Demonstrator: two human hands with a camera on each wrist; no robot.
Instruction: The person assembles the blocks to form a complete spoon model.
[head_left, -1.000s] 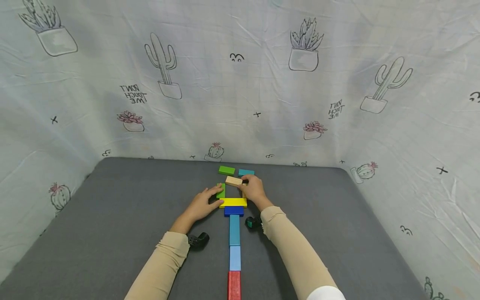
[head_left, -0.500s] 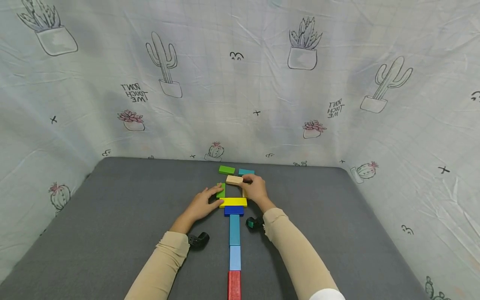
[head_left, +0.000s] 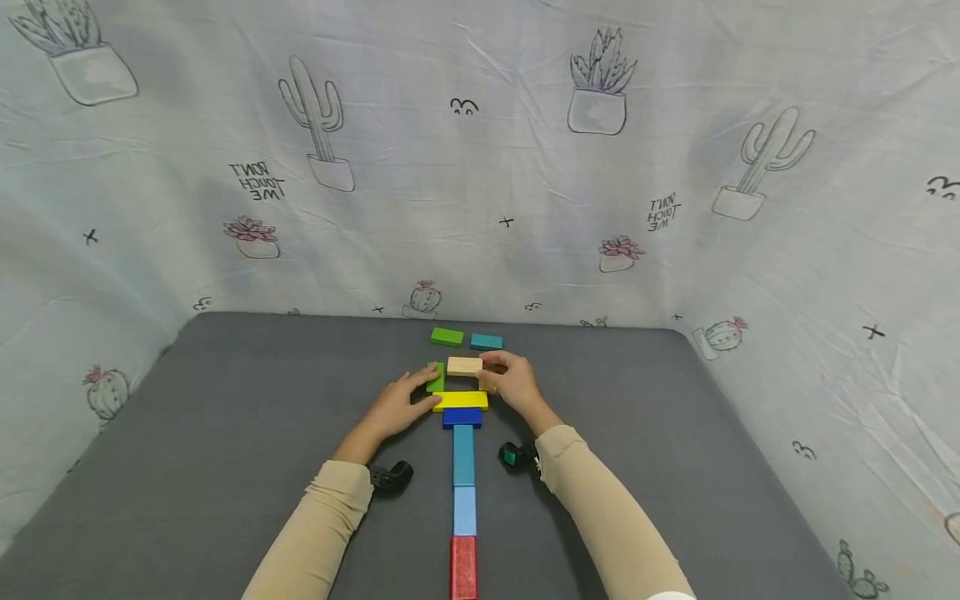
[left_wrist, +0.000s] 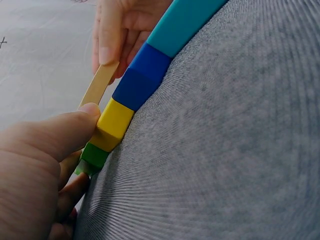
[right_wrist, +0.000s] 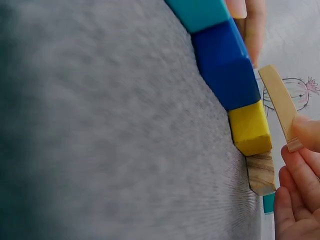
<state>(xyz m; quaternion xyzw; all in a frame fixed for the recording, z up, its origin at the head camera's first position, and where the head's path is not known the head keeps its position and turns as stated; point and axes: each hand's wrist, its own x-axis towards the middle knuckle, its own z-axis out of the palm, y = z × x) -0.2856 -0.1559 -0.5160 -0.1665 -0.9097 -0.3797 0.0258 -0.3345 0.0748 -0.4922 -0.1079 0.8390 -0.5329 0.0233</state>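
My right hand (head_left: 513,383) pinches a plain wooden block (head_left: 465,367) by its right end, thumb against fingers. In the right wrist view the held block (right_wrist: 280,102) hangs above the row, apart from it. The left hand (head_left: 396,407) lies at the left side, fingers extended on a green block (head_left: 436,379) and thumb at the left end of a yellow block (head_left: 461,402). Another wooden block (right_wrist: 261,172) stands behind the yellow one, mostly hidden by my right hand in the head view. A dark blue block (head_left: 462,417) touches the yellow block's near side.
Toward me the row continues with a teal block (head_left: 463,456), a light blue block (head_left: 465,511) and a red block (head_left: 463,567). Beyond the hands lie a green block (head_left: 447,337) and a teal block (head_left: 486,342). A patterned cloth (head_left: 480,167) hangs behind the grey surface (head_left: 247,433).
The right hand has brought the wooden block a little nearer to the yellow block and turned it straighter. The left hand stays in place, and the head view has shifted slightly.
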